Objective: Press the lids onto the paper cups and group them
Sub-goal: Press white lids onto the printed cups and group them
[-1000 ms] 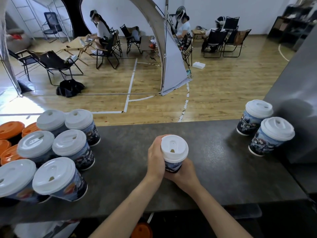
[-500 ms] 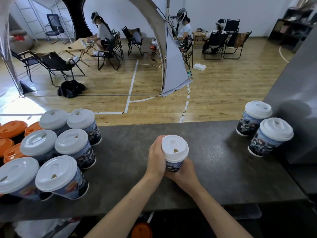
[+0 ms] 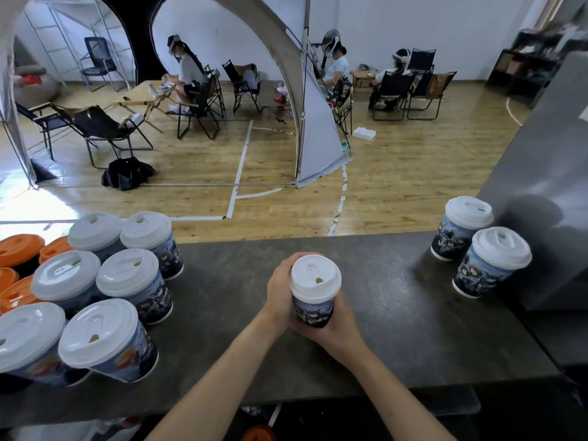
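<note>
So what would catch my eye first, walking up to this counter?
The left hand and right hand wrap round a white-lidded paper cup at the middle of the dark counter. Six lidded cups crowd the left end beside orange lids; two more stand at the right.

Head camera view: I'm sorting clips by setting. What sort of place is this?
Probably a large indoor hall used as a shared workspace: wood floor with taped lines, folding chairs where other people sit, and a dark counter holding lidded paper cups.
</note>
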